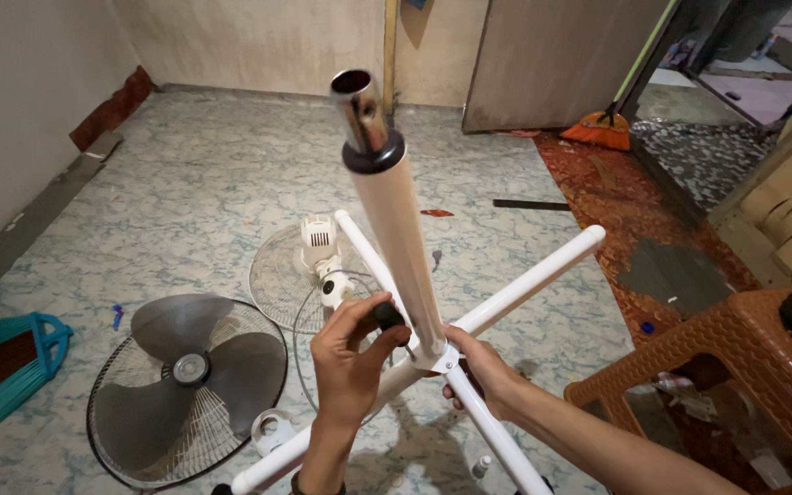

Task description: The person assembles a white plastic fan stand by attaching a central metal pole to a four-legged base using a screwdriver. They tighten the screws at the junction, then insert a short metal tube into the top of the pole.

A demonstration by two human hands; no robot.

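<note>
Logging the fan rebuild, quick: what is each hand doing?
Left hand: closed on the small black knob.
Right hand: gripping the white tubular cross base.

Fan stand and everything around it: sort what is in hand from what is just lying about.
In hand: white cross-shaped fan stand with its white upright pole; black round knob pinched by left hand; right hand gripping the base.

Lying about: grey fan blade in wire grille; teal hand broom; brown woven plastic stool.

Glossy white plastic fan stand (492, 312), shiny chrome metal inner tube (359, 110) — matt black knob (387, 316), woven-look brown plastic stool (753, 367)
</note>
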